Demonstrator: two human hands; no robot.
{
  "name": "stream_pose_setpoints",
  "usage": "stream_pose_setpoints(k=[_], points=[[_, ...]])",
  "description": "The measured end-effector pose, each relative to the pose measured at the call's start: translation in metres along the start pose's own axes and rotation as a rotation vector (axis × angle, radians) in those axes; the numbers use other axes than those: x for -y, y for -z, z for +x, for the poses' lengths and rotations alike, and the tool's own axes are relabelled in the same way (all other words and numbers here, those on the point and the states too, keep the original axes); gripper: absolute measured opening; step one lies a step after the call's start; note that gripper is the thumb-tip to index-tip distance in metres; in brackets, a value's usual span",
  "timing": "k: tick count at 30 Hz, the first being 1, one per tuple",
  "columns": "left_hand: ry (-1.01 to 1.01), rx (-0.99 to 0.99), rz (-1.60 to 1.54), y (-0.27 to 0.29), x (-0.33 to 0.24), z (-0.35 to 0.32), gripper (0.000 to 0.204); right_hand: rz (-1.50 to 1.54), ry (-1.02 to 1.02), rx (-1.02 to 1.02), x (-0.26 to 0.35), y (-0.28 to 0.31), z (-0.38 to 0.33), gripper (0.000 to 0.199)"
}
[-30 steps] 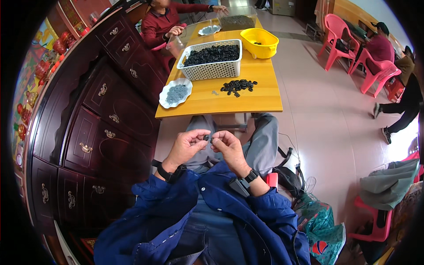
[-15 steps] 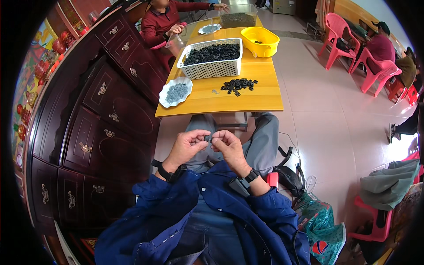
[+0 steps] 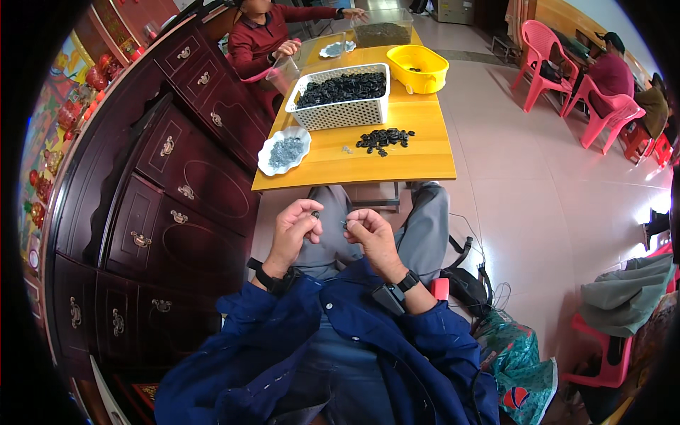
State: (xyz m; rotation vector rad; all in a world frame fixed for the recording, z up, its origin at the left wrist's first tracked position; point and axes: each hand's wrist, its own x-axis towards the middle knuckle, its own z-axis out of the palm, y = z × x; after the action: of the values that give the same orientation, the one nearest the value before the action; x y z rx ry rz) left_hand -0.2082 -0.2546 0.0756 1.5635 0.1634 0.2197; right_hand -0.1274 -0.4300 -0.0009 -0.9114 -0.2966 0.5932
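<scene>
Above my lap, in front of the table edge, my left hand [image 3: 293,228] pinches a small black plastic piece [image 3: 316,214] between thumb and fingertips. A short way to its right, my right hand [image 3: 371,234] is closed in a pinch on a tiny greyish piece [image 3: 345,224], mostly covered by the fingers. The hands are apart. Beyond them, a loose pile of black oval pieces [image 3: 383,140] lies on the yellow table [image 3: 340,173], with a few tiny clear bits [image 3: 347,149] beside it. A white scalloped dish [image 3: 266,154] holds small clear bluish pieces [image 3: 285,151].
A white perforated basket [image 3: 347,117] full of black pieces stands mid-table, beside a yellow tub [image 3: 425,79]. A person in a red top [image 3: 248,42] sits at the far left, reaching toward a clear bin [image 3: 383,32]. Dark drawers [image 3: 191,170] line my left; bags [image 3: 513,354] lie at my right.
My hands have drawn apart from where they met at the fingertips. The black piece has come away with my left hand, which moved left and slightly up.
</scene>
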Motion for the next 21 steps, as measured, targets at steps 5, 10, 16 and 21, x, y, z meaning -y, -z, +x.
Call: stream_pose_setpoints(k=[5, 10, 16, 21], points=[[-0.012, 0.081, -0.013, 0.012, 0.004, 0.001, 0.020, 0.018, -0.002, 0.013, 0.002, -0.001, 0.000, 0.011], [-0.090, 0.036, 0.045, -0.011, -0.006, -0.004, 0.019, 0.020, -0.019, 0.004, 0.004, 0.000, -0.001, 0.009], [-0.017, 0.075, 0.206, 0.001, 0.002, -0.002, 0.016, 0.050, 0.001, 0.020, 0.001, 0.001, -0.001, 0.009], [-0.299, 0.068, 0.599, 0.005, 0.011, 0.004, 0.015, 0.051, -0.011, 0.022, 0.000, 0.000, -0.001, 0.008]])
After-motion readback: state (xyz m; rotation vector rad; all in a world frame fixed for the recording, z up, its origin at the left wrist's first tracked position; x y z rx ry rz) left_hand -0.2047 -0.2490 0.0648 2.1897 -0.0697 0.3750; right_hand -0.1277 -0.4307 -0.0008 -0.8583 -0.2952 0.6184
